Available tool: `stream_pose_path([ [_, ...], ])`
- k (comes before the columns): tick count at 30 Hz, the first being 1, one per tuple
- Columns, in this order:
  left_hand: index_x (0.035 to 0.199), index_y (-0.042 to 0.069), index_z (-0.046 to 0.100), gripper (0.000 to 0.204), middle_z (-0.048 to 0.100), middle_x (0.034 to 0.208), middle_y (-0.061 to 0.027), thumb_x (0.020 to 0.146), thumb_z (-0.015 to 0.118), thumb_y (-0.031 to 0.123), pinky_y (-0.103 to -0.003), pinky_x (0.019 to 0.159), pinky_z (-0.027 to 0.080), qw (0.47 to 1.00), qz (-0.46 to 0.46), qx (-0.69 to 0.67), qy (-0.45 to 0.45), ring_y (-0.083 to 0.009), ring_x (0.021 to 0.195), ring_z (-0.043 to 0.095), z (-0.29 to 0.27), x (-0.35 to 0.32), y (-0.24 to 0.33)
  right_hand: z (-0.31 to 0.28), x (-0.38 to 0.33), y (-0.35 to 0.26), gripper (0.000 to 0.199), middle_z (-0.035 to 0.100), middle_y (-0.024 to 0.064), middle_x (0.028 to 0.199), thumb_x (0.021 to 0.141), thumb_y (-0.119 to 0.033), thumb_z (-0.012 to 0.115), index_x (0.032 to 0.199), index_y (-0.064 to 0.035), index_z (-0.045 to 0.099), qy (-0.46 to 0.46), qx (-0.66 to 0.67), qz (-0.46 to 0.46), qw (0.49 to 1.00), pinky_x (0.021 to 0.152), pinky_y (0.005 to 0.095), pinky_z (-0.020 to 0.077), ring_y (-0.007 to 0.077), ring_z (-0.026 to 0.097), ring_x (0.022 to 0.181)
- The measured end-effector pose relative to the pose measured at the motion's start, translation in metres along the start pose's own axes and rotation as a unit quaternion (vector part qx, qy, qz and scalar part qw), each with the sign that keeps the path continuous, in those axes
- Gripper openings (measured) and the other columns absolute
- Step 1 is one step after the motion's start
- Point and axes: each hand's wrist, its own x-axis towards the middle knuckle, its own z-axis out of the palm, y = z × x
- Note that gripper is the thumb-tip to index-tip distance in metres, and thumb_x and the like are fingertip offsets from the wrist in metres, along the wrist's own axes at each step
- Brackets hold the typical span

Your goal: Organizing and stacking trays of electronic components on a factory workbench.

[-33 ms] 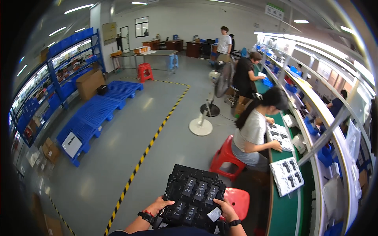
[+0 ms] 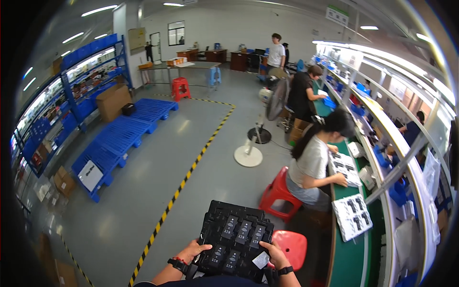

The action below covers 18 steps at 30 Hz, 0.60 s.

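Note:
A black plastic tray (image 2: 210, 225) is held out in front of my body at the lower middle. Several flat dark battery-like packs (image 2: 245, 232) with pale print lie in its compartments. On its left side my left hand (image 2: 195, 249) grips the edge, thumb over the top. The opposite edge is in the grip of my right hand (image 2: 276, 254). Close to that thumb a small whitish label (image 2: 260, 259) lies on the tray. My fingers underneath are hidden.
Right of me runs a green workbench (image 2: 351, 268) with a white tray of black parts (image 2: 352, 217); a seated co-worker (image 2: 311, 162) works there. Red stools (image 2: 290, 246), a standing fan (image 2: 248, 155), blue pallets (image 2: 119, 138) and striped floor tape (image 2: 177, 191) lie about.
The surroundings sit slightly farther right and lower in the picture, as my view has turned a little left. The tray stays in both hands.

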Motion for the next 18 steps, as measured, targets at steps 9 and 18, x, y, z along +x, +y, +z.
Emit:
stream_pose_path([
  [9,0.116,-0.003,0.046,0.07,0.055,0.108,-0.012,0.06,0.08,0.021,-0.032,0.086,0.044,0.983,0.152,-0.022,0.104,-0.0203,0.098,0.054,-0.096,-0.006,0.049,0.135,0.09,-0.025,0.048,0.054,0.0166,0.094,0.078,-0.017,0.064,0.107,0.0084,0.035,-0.053,-0.144,0.029,0.988,0.066,0.0341,0.0509,0.0222,0.058,0.08],
  [18,0.117,0.0,0.047,0.067,0.058,0.105,-0.009,0.062,0.079,0.022,-0.031,0.085,0.044,0.984,0.109,-0.042,0.137,-0.0183,0.097,0.055,-0.148,0.063,0.131,0.216,0.193,-0.074,0.049,0.053,0.018,0.095,0.079,-0.017,0.063,0.105,0.0124,0.034,-0.082,-0.168,0.017,0.982,0.066,0.0335,0.0504,0.0229,0.058,0.08],
])
